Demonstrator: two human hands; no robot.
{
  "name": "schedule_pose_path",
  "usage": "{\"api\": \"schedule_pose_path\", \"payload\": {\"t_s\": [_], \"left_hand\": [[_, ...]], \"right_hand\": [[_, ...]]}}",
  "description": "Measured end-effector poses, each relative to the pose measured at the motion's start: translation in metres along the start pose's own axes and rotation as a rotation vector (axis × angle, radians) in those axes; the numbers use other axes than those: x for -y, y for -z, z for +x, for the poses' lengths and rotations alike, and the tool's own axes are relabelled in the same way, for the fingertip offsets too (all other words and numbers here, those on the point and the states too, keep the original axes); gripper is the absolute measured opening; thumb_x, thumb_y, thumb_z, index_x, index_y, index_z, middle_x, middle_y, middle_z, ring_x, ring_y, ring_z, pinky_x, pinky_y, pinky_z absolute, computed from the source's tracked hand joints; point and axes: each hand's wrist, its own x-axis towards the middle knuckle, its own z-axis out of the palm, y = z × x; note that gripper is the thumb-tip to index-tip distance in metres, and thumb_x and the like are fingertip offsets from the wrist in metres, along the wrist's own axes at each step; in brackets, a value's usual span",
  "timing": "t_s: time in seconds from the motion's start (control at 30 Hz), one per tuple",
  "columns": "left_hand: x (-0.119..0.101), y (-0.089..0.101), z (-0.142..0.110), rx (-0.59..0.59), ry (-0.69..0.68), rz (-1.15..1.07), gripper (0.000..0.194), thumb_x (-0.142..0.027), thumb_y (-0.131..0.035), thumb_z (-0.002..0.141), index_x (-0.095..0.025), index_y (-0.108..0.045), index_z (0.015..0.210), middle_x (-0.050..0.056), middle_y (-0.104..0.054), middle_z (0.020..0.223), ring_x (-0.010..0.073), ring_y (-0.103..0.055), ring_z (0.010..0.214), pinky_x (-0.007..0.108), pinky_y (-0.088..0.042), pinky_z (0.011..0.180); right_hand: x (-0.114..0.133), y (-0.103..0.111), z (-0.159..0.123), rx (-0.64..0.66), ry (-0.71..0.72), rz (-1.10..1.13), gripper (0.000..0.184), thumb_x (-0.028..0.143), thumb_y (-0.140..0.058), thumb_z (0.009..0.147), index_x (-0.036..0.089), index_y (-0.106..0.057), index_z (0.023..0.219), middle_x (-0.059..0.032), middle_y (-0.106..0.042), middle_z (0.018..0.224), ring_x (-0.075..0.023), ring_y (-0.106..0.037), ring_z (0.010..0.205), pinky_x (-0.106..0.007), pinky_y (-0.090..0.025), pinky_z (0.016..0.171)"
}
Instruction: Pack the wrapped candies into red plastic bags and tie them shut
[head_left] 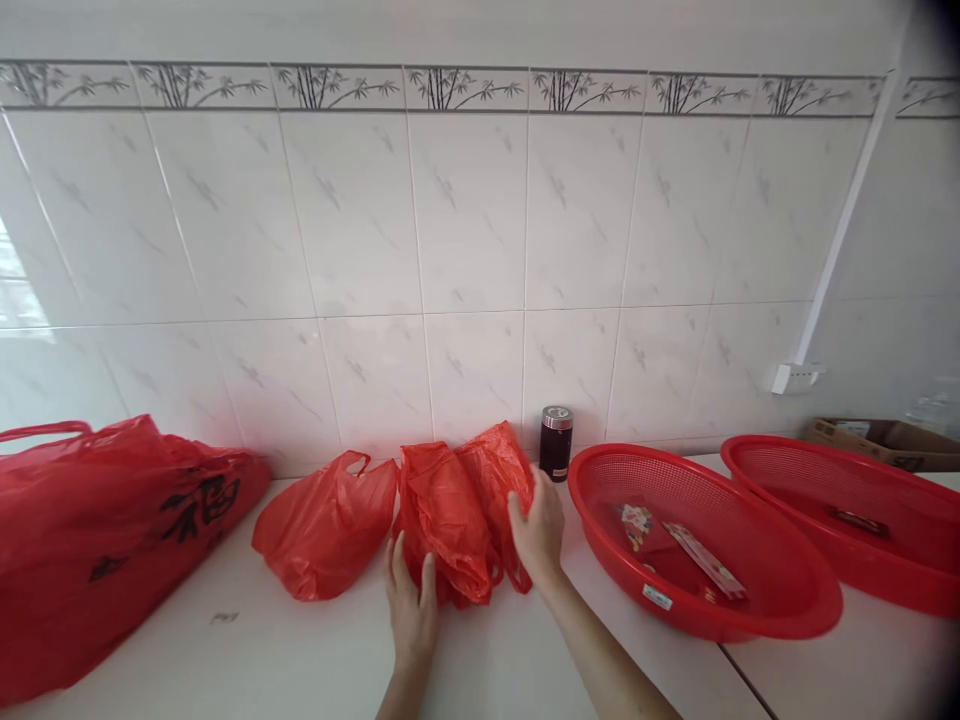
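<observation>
A crumpled red plastic bag point(450, 510) lies on the white table in front of me, between my two hands. My left hand point(414, 600) is at its near left edge, thumb and fingers spread, with nothing held. On the bag's right side, my right hand point(540, 520) rests against or close to the plastic, its thumb apart from the fingers. Just to the left sits another red plastic bag point(326, 530), rounded and with a loop handle on top. Whatever the bags contain is hidden.
A large red bag with black characters point(202, 510) fills the left side. A dark jar with a silver lid point(556, 445) stands by the tiled wall. Right of it are two red plastic baskets point(600, 545), the nearer holding red packets, and a cardboard box point(892, 440).
</observation>
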Motion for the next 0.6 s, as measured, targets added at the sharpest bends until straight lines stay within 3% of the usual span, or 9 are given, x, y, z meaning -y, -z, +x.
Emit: {"api": "schedule_pose_path", "payload": {"t_s": [0.07,0.1,0.17,0.23,0.27,0.33,0.43,0.53,0.6], "left_hand": [[0.004,0.001,0.002,0.004,0.078,-0.090,0.057,-0.047,-0.034,0.094,-0.020,-0.029,0.145,0.013,-0.033,0.151,0.0266,-0.031,0.140,0.047,-0.029,0.113],[0.006,0.001,0.003,0.026,0.101,-0.107,0.055,-0.046,-0.032,0.095,-0.019,-0.031,0.143,0.014,-0.038,0.148,0.0263,-0.036,0.137,0.045,-0.032,0.112],[0.010,0.000,0.005,0.081,0.116,-0.088,0.051,-0.041,-0.029,0.096,-0.017,-0.035,0.140,0.015,-0.047,0.143,0.0257,-0.044,0.132,0.044,-0.038,0.108],[0.013,0.000,0.005,0.116,0.108,-0.042,0.047,-0.035,-0.030,0.095,-0.017,-0.037,0.138,0.015,-0.051,0.139,0.0253,-0.049,0.128,0.043,-0.043,0.104],[0.014,-0.001,0.005,0.121,0.098,-0.024,0.047,-0.033,-0.031,0.094,-0.018,-0.038,0.137,0.014,-0.052,0.138,0.0252,-0.050,0.127,0.043,-0.044,0.102],[0.013,-0.001,0.004,0.127,0.075,0.004,0.046,-0.031,-0.037,0.092,-0.018,-0.041,0.136,0.014,-0.054,0.136,0.0258,-0.051,0.126,0.044,-0.044,0.102],[0.010,-0.002,0.003,0.149,0.028,0.046,0.046,-0.029,-0.045,0.088,-0.018,-0.048,0.132,0.014,-0.057,0.133,0.0279,-0.051,0.126,0.047,-0.041,0.104],[0.008,-0.003,0.003,0.154,-0.011,0.071,0.045,-0.025,-0.048,0.085,-0.018,-0.051,0.130,0.014,-0.058,0.130,0.0289,-0.051,0.125,0.049,-0.039,0.105],[0.008,-0.003,0.002,0.149,-0.025,0.074,0.044,-0.024,-0.047,0.085,-0.019,-0.052,0.129,0.013,-0.059,0.129,0.0292,-0.050,0.125,0.051,-0.038,0.106]], "right_hand": [[0.022,-0.007,-0.013,0.193,0.272,-0.158,0.046,0.040,-0.052,0.089,0.024,-0.053,0.132,-0.0095,-0.042,0.142,-0.0297,-0.032,0.135,-0.050,-0.025,0.110],[0.031,-0.012,-0.020,0.315,0.341,-0.223,0.045,0.042,-0.054,0.089,0.026,-0.055,0.131,-0.0089,-0.042,0.142,-0.0311,-0.032,0.134,-0.052,-0.026,0.109],[0.038,-0.023,-0.035,0.531,0.319,-0.297,0.054,0.044,-0.066,0.081,0.030,-0.055,0.132,-0.0094,-0.037,0.146,-0.0364,-0.030,0.135,-0.056,-0.027,0.106],[0.035,-0.032,-0.046,0.641,0.226,-0.313,0.069,0.036,-0.079,0.067,0.029,-0.055,0.132,-0.0119,-0.034,0.148,-0.0415,-0.029,0.134,-0.059,-0.027,0.104],[0.031,-0.036,-0.048,0.640,0.177,-0.261,0.070,0.029,-0.080,0.062,0.028,-0.058,0.128,-0.0128,-0.036,0.146,-0.0416,-0.033,0.132,-0.059,-0.028,0.104],[0.020,-0.042,-0.047,0.555,0.081,-0.066,0.053,0.018,-0.074,0.062,0.024,-0.066,0.113,-0.0121,-0.051,0.135,-0.0361,-0.046,0.123,-0.051,-0.033,0.103],[0.002,-0.044,-0.030,0.381,-0.065,0.188,0.020,0.024,-0.058,0.076,0.020,-0.067,0.092,-0.0077,-0.068,0.100,-0.0252,-0.063,0.097,-0.039,-0.046,0.090],[-0.014,-0.034,-0.010,0.227,-0.196,0.257,0.030,0.035,-0.040,0.087,0.018,-0.061,0.100,-0.0090,-0.068,0.092,-0.0227,-0.066,0.080,-0.034,-0.053,0.069],[-0.021,-0.021,-0.001,0.118,-0.264,0.301,0.037,0.040,-0.039,0.087,0.017,-0.057,0.108,-0.0117,-0.067,0.097,-0.0241,-0.067,0.082,-0.035,-0.054,0.066]]}}
